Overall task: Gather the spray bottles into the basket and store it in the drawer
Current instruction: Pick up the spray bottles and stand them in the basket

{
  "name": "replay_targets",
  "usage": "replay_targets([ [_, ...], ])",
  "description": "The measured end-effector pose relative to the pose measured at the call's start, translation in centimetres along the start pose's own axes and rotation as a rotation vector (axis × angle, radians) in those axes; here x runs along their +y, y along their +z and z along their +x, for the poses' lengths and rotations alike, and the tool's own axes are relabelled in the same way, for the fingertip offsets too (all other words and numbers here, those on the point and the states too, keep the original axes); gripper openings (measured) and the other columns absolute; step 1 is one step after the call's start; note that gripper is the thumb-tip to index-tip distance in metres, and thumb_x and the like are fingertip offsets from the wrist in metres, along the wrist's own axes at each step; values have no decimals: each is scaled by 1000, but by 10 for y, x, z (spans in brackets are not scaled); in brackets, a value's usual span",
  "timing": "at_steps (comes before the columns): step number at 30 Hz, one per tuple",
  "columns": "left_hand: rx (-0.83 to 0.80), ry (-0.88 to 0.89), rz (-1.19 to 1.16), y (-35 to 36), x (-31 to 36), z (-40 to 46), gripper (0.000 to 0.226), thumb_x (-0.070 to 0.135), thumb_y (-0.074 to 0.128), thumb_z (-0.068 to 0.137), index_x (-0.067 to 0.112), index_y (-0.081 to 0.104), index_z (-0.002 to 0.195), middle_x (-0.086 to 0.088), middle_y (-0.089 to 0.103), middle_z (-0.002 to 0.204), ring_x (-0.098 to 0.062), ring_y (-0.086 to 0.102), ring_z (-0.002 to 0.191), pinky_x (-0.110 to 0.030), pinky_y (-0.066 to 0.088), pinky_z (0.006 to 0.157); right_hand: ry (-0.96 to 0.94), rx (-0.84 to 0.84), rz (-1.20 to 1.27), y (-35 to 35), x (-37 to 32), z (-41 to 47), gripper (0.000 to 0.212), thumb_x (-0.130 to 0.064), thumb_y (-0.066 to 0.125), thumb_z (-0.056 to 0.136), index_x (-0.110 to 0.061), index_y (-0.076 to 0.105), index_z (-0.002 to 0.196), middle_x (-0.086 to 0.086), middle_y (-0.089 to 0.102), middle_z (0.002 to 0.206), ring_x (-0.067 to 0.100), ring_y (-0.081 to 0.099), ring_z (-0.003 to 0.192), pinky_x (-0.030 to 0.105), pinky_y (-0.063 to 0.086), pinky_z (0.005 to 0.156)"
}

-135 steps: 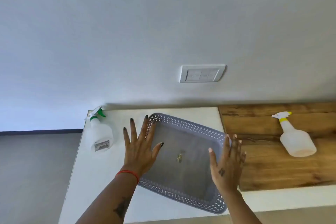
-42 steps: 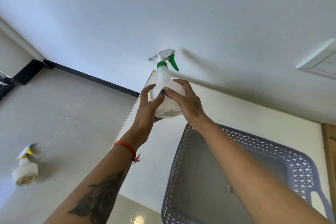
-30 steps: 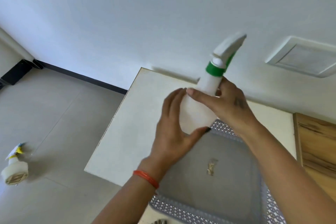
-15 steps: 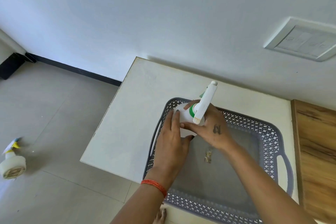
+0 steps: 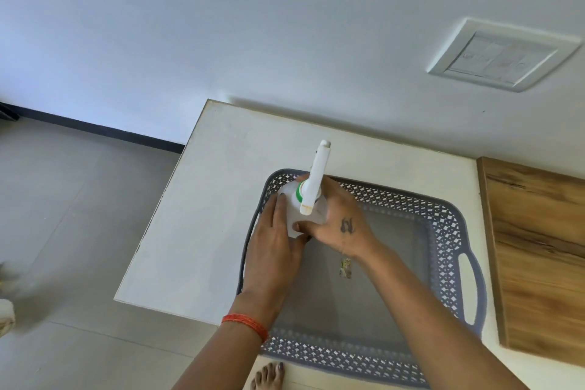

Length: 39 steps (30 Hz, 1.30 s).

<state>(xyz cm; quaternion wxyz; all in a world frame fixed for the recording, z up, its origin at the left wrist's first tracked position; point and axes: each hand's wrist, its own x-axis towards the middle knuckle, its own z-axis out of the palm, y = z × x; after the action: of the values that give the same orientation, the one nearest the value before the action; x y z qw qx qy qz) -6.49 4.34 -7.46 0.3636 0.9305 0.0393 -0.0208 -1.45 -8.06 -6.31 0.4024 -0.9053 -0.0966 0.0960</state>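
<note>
A white spray bottle with a green collar stands upright inside the far left corner of the grey perforated basket. Both hands wrap its body: my left hand on its left side, my right hand on its right side. The bottle's white nozzle points away from me. The basket lies on the white counter. Another spray bottle shows blurred on the floor at the left edge.
A wooden counter section adjoins the white one on the right. A wall switch plate sits on the white wall above. Grey tiled floor lies to the left. A bare foot shows below the counter edge.
I lifted the green-collared bottle from the counter's far left with both hands and brought it down into the basket's far left corner. In the last half second it barely moved.
</note>
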Motion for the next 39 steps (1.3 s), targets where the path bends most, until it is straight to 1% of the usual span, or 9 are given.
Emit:
replay_targets([
  [6,179,-14,-47,-11,20,-43,52,11,75,74,12,58,123,-10,64,123,-29,64,109,-30,51,80,77,104,177,-46,6,-38,73,-2,52,58,-24,47,128,-12,51,130,-1,42,122,1,25,99],
  [9,218,94,-106,10,54,-73,35,15,70,76,6,67,109,-11,71,107,-23,69,96,-22,47,76,129,223,179,-80,19,-62,69,1,51,62,-26,48,126,-13,52,130,-1,43,122,1,25,101],
  [19,-155,364,-301,129,242,-52,44,17,63,86,11,51,129,-7,59,129,-21,57,116,-18,39,93,343,725,-10,-223,133,-151,51,0,59,72,-18,55,120,-7,56,119,1,50,98,6,38,86],
  [24,-247,458,-258,198,312,-44,46,23,56,90,17,44,134,-6,55,133,-20,56,114,-12,33,88,385,774,-42,-270,193,-185,50,-2,64,74,-16,54,120,-10,55,118,20,60,97,29,50,86],
  [28,-307,481,-232,248,349,-46,46,24,53,91,18,42,136,-3,53,134,-6,59,96,-12,34,79,390,799,-82,-294,233,-202,48,-5,64,74,-14,54,121,2,59,124,14,53,113,-2,30,86],
  [30,-343,479,-232,274,365,-48,46,24,52,92,16,41,136,-5,53,134,-4,58,93,-11,32,77,413,815,-129,-307,252,-212,48,-7,64,74,-13,54,121,6,58,126,20,49,120,5,29,90],
  [34,-473,352,-257,321,386,-51,49,30,46,94,14,34,139,-8,48,139,-15,57,110,-21,38,90,615,774,-309,-324,293,-227,62,-27,68,75,-11,44,130,12,47,135,29,35,131,43,35,105],
  [36,-609,127,-354,342,393,-50,48,35,42,95,15,34,138,-10,51,136,-24,56,114,-38,44,99,791,698,-262,-330,311,-229,77,-45,67,75,-18,33,138,12,40,139,30,37,128,45,39,99],
  [39,-830,-338,-633,357,399,-48,40,44,43,93,18,47,122,-9,62,120,-23,62,99,-45,52,83,925,584,-51,-334,327,-228,87,-58,64,70,-25,26,141,12,44,134,30,46,117,37,40,82],
])
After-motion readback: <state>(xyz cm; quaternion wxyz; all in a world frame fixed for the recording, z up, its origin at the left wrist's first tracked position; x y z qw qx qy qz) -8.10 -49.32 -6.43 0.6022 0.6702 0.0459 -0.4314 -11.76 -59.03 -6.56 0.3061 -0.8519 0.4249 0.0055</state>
